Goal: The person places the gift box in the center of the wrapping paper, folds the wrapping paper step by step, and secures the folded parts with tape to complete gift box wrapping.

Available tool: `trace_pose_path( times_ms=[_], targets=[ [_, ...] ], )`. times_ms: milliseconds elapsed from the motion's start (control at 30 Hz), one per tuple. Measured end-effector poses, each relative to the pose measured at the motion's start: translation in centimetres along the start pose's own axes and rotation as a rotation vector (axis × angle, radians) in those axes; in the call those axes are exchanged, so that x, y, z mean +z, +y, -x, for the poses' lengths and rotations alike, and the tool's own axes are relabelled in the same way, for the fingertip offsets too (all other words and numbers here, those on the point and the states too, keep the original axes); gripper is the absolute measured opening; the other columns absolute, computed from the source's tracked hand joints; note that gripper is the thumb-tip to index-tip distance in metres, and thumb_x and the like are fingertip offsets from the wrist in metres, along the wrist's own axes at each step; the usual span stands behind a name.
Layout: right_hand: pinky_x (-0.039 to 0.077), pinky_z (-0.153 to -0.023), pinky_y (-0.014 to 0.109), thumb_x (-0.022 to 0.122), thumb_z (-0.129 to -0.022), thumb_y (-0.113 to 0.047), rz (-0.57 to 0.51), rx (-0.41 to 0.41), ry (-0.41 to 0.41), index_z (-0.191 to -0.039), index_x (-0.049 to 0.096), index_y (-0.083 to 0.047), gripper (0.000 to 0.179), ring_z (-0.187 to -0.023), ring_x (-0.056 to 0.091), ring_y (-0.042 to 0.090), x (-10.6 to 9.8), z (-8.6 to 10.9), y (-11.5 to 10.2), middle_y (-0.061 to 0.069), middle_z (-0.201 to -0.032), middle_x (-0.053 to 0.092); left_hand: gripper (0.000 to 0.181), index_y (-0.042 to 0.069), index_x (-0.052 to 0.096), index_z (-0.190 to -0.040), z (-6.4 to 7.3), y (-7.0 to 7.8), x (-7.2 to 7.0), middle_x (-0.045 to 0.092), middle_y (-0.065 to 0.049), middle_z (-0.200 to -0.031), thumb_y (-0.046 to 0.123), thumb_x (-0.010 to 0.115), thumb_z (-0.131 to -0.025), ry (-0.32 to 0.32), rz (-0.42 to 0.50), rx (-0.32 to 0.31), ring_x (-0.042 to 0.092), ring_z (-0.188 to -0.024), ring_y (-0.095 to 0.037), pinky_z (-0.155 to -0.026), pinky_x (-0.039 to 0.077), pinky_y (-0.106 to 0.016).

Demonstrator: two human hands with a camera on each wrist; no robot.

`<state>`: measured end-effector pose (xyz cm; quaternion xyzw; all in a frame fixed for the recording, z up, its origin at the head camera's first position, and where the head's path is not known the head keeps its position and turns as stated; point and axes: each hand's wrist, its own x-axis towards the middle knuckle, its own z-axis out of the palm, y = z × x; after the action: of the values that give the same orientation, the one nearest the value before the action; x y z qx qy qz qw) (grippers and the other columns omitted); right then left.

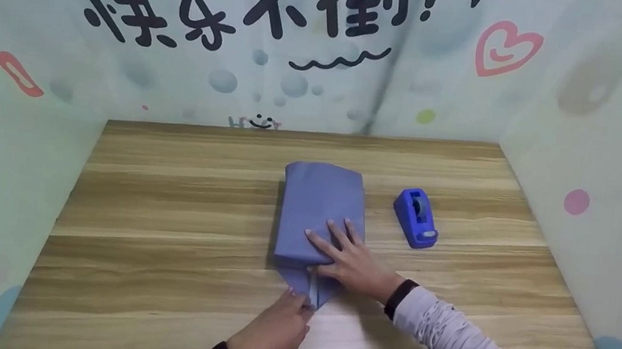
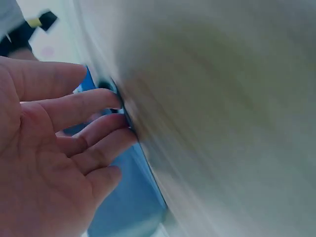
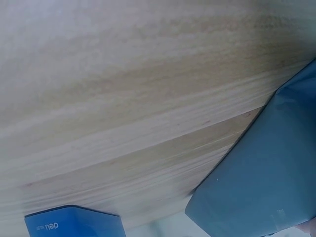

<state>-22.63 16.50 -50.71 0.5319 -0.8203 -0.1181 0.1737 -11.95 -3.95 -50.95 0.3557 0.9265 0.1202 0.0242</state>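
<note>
A box-shaped package [image 1: 321,212] wrapped in blue-grey paper lies on the table. My right hand [image 1: 356,264] rests on its near right corner, fingers spread over the top and thumb by the near edge. A pointed paper flap [image 1: 292,278] sticks out at the near end, with a pale strip [image 1: 313,288] running along it. At that flap's tip is my left hand [image 1: 274,324]; its fingertips touch the paper. The left wrist view shows the palm and loosely bent fingers [image 2: 84,106], with the thumb apart from them. Blue paper [image 3: 261,163] also fills the right wrist view's right side.
To the right of the package stands a blue tape dispenser [image 1: 416,218] with a roll in it. The wood-grain table [image 1: 162,209] is bordered by pale printed walls [image 1: 609,147] at the back and both sides.
</note>
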Motion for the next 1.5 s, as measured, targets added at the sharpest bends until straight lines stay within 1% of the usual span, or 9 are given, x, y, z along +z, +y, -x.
trace_pose_path(
  times_ms=[167, 267, 400, 533, 733, 867, 1133, 1300, 1500],
  targets=[
    [0.029, -0.099, 0.068, 0.065, -0.084, -0.023, -0.004, 0.003, -0.021, -0.12, 0.055, -0.042, 0.042, -0.131, 0.029, 0.051, -0.1, 0.0, 0.0, 0.013, -0.153, 0.021, 0.018, 0.002, 0.058, -0.104, -0.2, -1.3, -0.8, 0.055, -0.007, -0.101, 0.007, 0.057, -0.087, 0.058, 0.121, -0.068, 0.055, -0.104, -0.023, -0.101, 0.042, -0.039],
    [0.029, -0.099, 0.068, 0.066, -0.083, -0.023, 0.003, 0.004, -0.038, -0.121, 0.054, -0.043, 0.045, -0.131, 0.029, 0.051, -0.2, 0.0, 0.0, 0.013, -0.153, 0.02, 0.024, 0.001, 0.059, -0.106, -0.6, -2.8, -0.8, 0.056, -0.01, -0.104, 0.006, 0.061, -0.083, 0.109, 0.079, -0.102, 0.056, -0.103, -0.025, -0.095, 0.046, -0.036],
    [0.031, -0.098, 0.068, 0.067, -0.082, -0.023, -0.003, 0.003, -0.03, -0.119, 0.056, -0.042, 0.044, -0.131, 0.03, 0.051, -0.2, 0.0, -0.1, 0.013, -0.153, 0.021, 0.027, 0.002, 0.064, -0.104, -1.2, -4.1, -0.6, 0.058, -0.009, -0.103, 0.012, 0.068, -0.079, 0.121, -0.079, -0.051, 0.058, -0.094, -0.023, -0.085, 0.051, -0.033],
    [0.03, -0.098, 0.069, 0.068, -0.079, -0.022, -0.006, 0.002, -0.025, -0.117, 0.058, -0.041, 0.044, -0.131, 0.03, 0.052, -0.1, 0.0, -0.1, 0.013, -0.153, 0.022, 0.028, 0.008, 0.067, -0.1, -1.9, -4.5, -0.3, 0.06, -0.005, -0.098, 0.023, 0.072, -0.077, 0.115, -0.205, 0.0, 0.058, -0.088, -0.02, -0.077, 0.053, -0.031],
    [0.028, -0.099, 0.069, 0.067, -0.079, -0.021, -0.021, 0.002, -0.016, -0.115, 0.06, -0.039, 0.041, -0.131, 0.028, 0.052, -0.1, 0.0, -0.1, 0.013, -0.153, 0.022, 0.018, 0.015, 0.07, -0.091, -2.2, -5.3, -0.5, 0.063, -0.001, -0.089, 0.03, 0.067, -0.082, 0.115, -0.336, 0.127, 0.059, -0.08, -0.017, -0.067, 0.052, -0.029],
    [0.027, -0.1, 0.069, 0.068, -0.078, -0.021, -0.022, 0.0, -0.025, -0.116, 0.06, -0.039, 0.043, -0.131, 0.028, 0.052, -0.1, 0.1, -0.1, 0.013, -0.154, 0.02, 0.014, 0.017, 0.071, -0.086, -2.1, -5.9, -0.3, 0.064, 0.001, -0.083, 0.029, 0.064, -0.085, 0.166, -0.402, 0.216, 0.058, -0.075, -0.016, -0.06, 0.05, -0.027],
    [0.026, -0.1, 0.069, 0.07, -0.077, -0.022, -0.025, -0.002, -0.043, -0.121, 0.057, -0.04, 0.049, -0.132, 0.026, 0.052, -0.2, 0.0, 0.0, 0.013, -0.154, 0.018, 0.017, 0.021, 0.07, -0.085, -2.3, -6.6, 0.1, 0.066, 0.004, -0.084, 0.034, 0.06, -0.088, 0.235, -0.462, 0.304, 0.059, -0.074, -0.016, -0.055, 0.047, -0.027],
    [0.028, -0.1, 0.068, 0.068, -0.079, -0.025, -0.029, 0.001, -0.032, -0.116, 0.058, -0.039, 0.041, -0.132, 0.027, 0.051, -0.2, 0.0, 0.0, 0.012, -0.154, 0.02, 0.015, 0.021, 0.069, -0.083, -2.4, -7.0, 0.5, 0.066, 0.005, -0.081, 0.032, 0.06, -0.087, 0.318, -0.47, 0.364, 0.059, -0.07, -0.014, -0.053, 0.047, -0.026],
    [0.031, -0.099, 0.067, 0.067, -0.081, -0.03, -0.019, -0.005, 0.007, -0.116, 0.059, -0.04, 0.037, -0.13, 0.031, 0.051, -0.1, 0.0, 0.0, 0.012, -0.153, 0.024, 0.006, 0.017, 0.065, -0.08, -2.6, -7.3, 0.5, 0.064, 0.005, -0.077, 0.023, 0.065, -0.081, 0.45, -0.37, 0.358, 0.059, -0.063, -0.011, -0.053, 0.048, -0.024]
  ],
)
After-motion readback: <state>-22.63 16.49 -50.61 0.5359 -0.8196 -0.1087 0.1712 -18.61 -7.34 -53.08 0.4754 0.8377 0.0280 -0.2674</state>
